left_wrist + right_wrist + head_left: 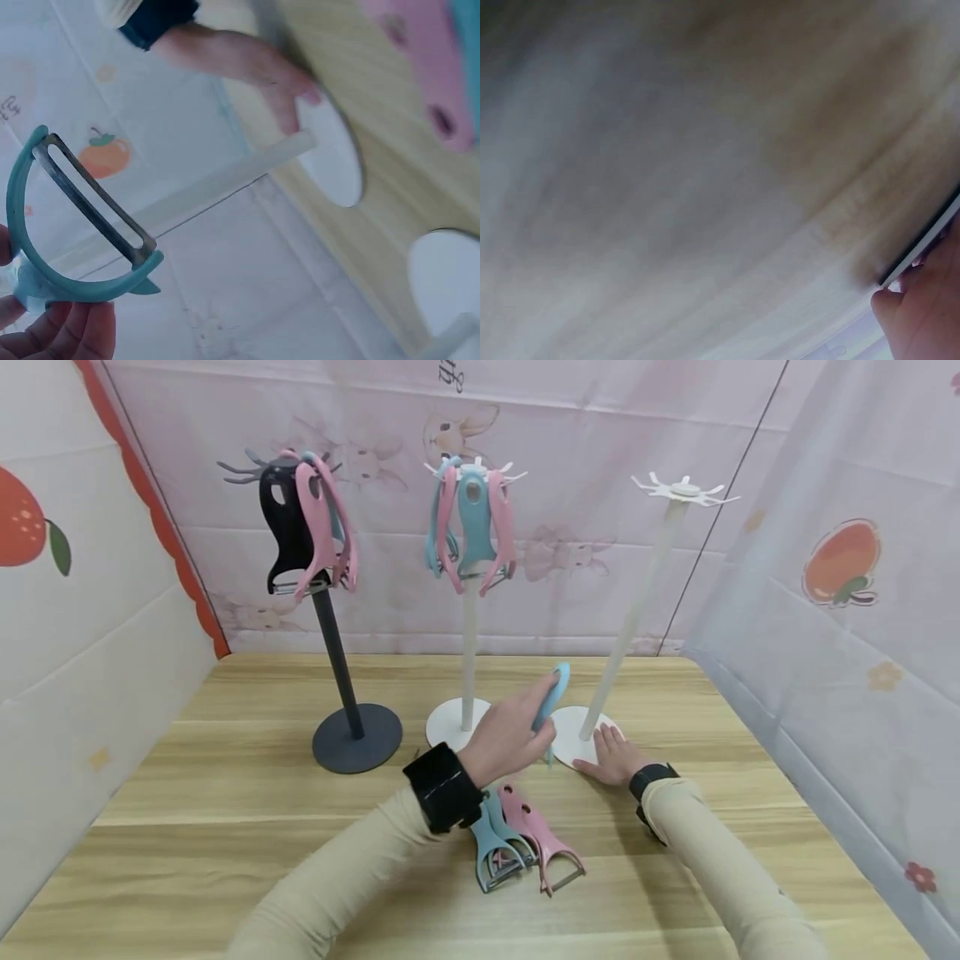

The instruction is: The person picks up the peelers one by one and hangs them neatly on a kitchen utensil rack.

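Observation:
A light blue peeler (pixel 553 697) is held in my left hand (pixel 510 735), between thumb and fingers, raised above the table near the right-hand stand. Its metal blade and curved fork show plainly in the left wrist view, where fingers grip the handle (pixel 34 277). With fairly straight fingers, my right hand (pixel 617 758) rests on the round base (pixel 567 735) of the white right-hand stand, whose pole leans to the right. Several blue and pink peelers (pixel 551 847) lie in a pile on the table, partly behind my left wrist.
A black stand (pixel 345 668) at left carries black, pink and blue peelers. The white middle stand (pixel 468 652) holds several blue and pink ones. White prongs (pixel 686 491) spread at the right stand's top. Patterned cloth (pixel 600 585) hangs behind the wooden table (pixel 225 827).

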`<state>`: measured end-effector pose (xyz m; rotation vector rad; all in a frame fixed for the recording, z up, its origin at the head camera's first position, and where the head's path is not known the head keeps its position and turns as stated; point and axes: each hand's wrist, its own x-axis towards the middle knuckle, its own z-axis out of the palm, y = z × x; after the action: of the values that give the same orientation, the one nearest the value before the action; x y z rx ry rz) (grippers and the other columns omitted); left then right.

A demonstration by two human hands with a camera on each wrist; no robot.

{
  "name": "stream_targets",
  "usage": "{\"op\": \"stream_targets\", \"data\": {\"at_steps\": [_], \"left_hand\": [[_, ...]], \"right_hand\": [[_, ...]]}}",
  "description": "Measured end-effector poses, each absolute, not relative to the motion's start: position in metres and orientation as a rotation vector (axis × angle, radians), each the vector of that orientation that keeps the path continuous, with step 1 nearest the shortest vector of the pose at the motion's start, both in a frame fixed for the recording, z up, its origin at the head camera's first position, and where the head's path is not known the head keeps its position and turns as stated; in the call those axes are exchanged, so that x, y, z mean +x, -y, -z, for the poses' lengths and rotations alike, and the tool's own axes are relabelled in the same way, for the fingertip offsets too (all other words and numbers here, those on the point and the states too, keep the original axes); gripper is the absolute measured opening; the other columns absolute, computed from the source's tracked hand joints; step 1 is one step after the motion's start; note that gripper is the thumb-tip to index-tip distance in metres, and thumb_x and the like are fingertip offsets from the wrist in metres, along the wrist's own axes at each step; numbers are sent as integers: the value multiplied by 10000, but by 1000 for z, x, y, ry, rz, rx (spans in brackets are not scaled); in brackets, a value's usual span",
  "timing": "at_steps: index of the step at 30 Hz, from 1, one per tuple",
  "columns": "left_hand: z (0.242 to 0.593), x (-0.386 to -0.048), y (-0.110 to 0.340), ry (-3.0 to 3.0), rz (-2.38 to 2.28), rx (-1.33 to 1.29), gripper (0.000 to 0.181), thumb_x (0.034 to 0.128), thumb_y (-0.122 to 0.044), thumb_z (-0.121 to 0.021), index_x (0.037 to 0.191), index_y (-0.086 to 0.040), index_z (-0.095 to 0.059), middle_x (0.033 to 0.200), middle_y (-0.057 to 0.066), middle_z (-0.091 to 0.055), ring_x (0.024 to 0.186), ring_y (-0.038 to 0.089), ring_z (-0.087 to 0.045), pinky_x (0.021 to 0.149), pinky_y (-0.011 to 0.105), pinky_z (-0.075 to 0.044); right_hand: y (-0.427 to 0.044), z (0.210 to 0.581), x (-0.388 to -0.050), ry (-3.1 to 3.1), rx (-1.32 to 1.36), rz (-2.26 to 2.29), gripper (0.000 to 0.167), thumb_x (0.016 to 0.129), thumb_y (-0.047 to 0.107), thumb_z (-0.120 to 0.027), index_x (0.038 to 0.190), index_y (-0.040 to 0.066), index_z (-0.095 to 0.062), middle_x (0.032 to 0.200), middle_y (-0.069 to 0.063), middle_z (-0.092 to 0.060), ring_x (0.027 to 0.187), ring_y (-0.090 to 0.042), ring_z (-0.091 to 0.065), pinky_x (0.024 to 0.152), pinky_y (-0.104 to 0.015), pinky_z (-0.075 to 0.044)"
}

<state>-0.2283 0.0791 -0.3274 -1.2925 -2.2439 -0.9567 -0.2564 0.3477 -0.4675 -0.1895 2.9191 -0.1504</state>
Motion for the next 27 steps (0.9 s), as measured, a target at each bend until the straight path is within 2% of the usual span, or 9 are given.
{"op": "stream_targets", "data": {"at_steps": [6, 10, 15, 18, 27], "left_hand": [[295, -231, -106, 2116, 880, -1277, 513, 847, -108, -572, 1339, -55, -434, 969, 121, -594, 682, 153, -542, 537, 235, -439], [275, -236, -123, 2068, 878, -1260, 498, 854, -111, -583, 1331, -67, -446, 941, 107, -598, 739, 171, -571, 597, 249, -467], [258, -239, -140, 2066, 918, -1219, 490, 853, -106, -583, 1318, -52, -437, 1066, 109, -621, 874, 193, -611, 706, 275, -494], [248, -241, -150, 2056, 906, -1175, 474, 849, -119, -585, 1292, -38, -437, 1103, 103, -616, 918, 196, -611, 733, 278, -495], [213, -241, -176, 2016, 841, -1073, 385, 838, -180, -606, 1179, -26, -518, 994, 76, -643, 831, 148, -622, 668, 205, -483]], "right_hand": [[-346, 471, -257, -2941, -237, 106, 956, 886, 634, -307, 1330, -207, -209, 1379, -394, -177, 1279, -506, -164, 1029, -538, -195], [-347, 472, -258, -2960, -236, 76, 999, 868, 679, -251, 1324, -209, -222, 1375, -393, -192, 1280, -503, -167, 1035, -526, -193], [-351, 470, -257, -2960, -233, 95, 1081, 820, 746, -193, 1317, -213, -235, 1370, -397, -199, 1274, -508, -175, 1032, -528, -197], [-352, 470, -256, -2960, -233, 85, 1077, 821, 746, -182, 1325, -205, -231, 1377, -389, -196, 1279, -500, -175, 1038, -518, -193], [-349, 469, -258, -2982, -216, 132, 876, 900, 558, -390, 1334, -188, -239, 1390, -371, -194, 1284, -494, -173, 1029, -532, -199]]}}
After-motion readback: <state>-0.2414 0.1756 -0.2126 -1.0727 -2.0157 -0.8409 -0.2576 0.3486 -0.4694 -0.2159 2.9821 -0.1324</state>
